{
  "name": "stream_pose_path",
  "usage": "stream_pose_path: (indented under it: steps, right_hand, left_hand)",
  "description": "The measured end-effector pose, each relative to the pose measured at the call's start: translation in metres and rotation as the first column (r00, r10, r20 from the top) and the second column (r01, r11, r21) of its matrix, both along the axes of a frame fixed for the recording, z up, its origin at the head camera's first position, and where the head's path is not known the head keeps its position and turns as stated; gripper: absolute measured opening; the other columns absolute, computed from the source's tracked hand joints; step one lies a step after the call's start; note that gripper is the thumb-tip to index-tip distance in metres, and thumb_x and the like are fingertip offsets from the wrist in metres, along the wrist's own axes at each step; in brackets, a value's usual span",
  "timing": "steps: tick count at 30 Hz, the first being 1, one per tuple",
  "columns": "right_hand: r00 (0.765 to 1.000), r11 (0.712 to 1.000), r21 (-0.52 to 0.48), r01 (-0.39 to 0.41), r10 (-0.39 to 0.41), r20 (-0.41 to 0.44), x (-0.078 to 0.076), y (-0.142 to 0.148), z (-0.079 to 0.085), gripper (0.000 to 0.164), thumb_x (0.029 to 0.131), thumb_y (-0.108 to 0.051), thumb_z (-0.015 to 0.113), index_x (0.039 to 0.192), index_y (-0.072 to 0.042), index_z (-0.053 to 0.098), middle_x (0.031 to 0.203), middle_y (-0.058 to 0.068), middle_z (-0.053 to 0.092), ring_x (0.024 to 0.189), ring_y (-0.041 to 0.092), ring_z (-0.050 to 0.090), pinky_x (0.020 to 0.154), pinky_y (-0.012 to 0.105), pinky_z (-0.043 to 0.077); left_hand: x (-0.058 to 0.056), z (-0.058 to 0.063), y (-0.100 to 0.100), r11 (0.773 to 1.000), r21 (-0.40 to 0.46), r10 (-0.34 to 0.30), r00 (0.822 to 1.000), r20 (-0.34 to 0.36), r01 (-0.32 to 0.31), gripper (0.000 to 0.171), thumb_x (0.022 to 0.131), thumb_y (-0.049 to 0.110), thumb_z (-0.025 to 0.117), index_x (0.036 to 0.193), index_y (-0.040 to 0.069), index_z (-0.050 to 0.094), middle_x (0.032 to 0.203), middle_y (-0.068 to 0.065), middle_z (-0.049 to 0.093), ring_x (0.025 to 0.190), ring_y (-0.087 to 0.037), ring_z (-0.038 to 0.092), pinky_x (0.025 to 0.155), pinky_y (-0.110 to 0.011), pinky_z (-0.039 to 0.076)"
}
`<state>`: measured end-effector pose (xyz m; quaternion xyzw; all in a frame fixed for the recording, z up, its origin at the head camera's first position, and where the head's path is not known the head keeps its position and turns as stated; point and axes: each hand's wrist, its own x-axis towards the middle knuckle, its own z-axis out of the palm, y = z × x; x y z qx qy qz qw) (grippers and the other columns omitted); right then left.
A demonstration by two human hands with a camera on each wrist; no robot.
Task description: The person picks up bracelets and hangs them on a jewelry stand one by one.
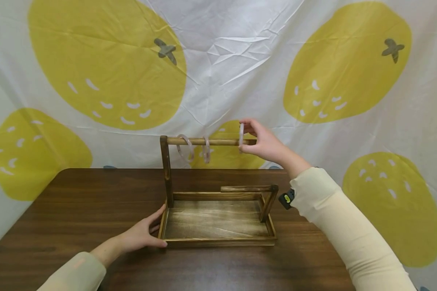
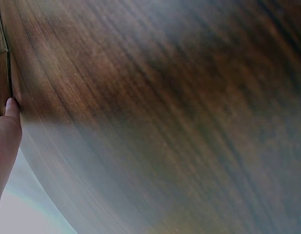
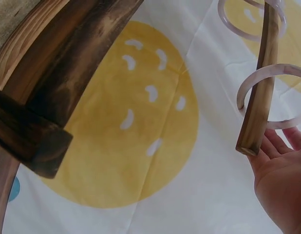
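A brown wooden jewelry stand point(image 1: 218, 242) has a tray base, a tall upper rod and a lower rod point(image 1: 245, 188). Two pale pinkish bangles hang on the upper rod: a left bangle point(image 1: 191, 153) and a second bangle point(image 1: 206, 155). My right hand point(image 1: 264, 141) pinches another pale bangle point(image 1: 241, 133) between thumb and fingers near that rod's free end. In the right wrist view this bangle point(image 3: 245, 90) encircles the rod point(image 3: 260, 107). My left hand point(image 1: 142, 232) grips the tray's left end, thumb at the front corner. In the left wrist view only a finger point(image 2: 13, 109) shows at the tray's edge.
The stand sits on a dark wood-grain table point(image 1: 105, 194). Behind the table hangs a white cloth point(image 1: 225, 89) printed with big yellow lemons. A short post point(image 1: 268, 204) rises at the tray's right side and carries the lower rod.
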<state>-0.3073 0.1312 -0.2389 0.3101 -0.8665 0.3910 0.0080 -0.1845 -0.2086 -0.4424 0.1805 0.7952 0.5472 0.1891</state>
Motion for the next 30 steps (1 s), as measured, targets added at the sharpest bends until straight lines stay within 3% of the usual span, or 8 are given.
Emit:
stream_pose_path:
  steps: [9,19,30]
  right_hand:
    - [0.997,0.996,0.083,-0.015,0.021,-0.072,0.003,-0.008,0.005,0.071,0.079,-0.009,0.066,0.141,0.0,0.032,0.132,0.018,0.047,0.127,0.032,0.044,0.11,0.048,0.035]
    - [0.982,0.982,0.189,0.001,0.035,-0.183,0.005,-0.02,0.006,0.072,0.075,-0.016,0.071,0.137,0.002,0.038,0.127,0.016,0.055,0.122,0.029,0.05,0.109,0.044,0.038]
    - [0.981,0.963,0.269,-0.033,0.083,-0.176,0.007,-0.033,0.008,0.075,0.076,-0.02,0.071,0.138,0.003,0.036,0.131,0.018,0.05,0.125,0.03,0.046,0.111,0.043,0.036]
  left_hand:
    - [0.0,0.0,0.0,1.0,-0.007,0.0,1.0,-0.014,-0.001,0.109,0.079,0.016,0.075,0.149,0.002,-0.007,0.152,-0.033,-0.005,0.135,-0.052,0.02,0.108,-0.05,0.035]
    - [0.0,-0.002,-0.001,1.0,0.007,-0.008,1.0,0.005,0.008,0.108,0.08,0.016,0.074,0.149,0.003,-0.007,0.153,-0.031,-0.007,0.136,-0.051,0.016,0.109,-0.053,0.032]
    - [0.001,0.001,0.0,1.0,0.011,-0.011,1.0,-0.005,0.011,0.108,0.08,0.015,0.074,0.149,0.002,-0.007,0.153,-0.031,-0.007,0.137,-0.05,0.015,0.11,-0.053,0.031]
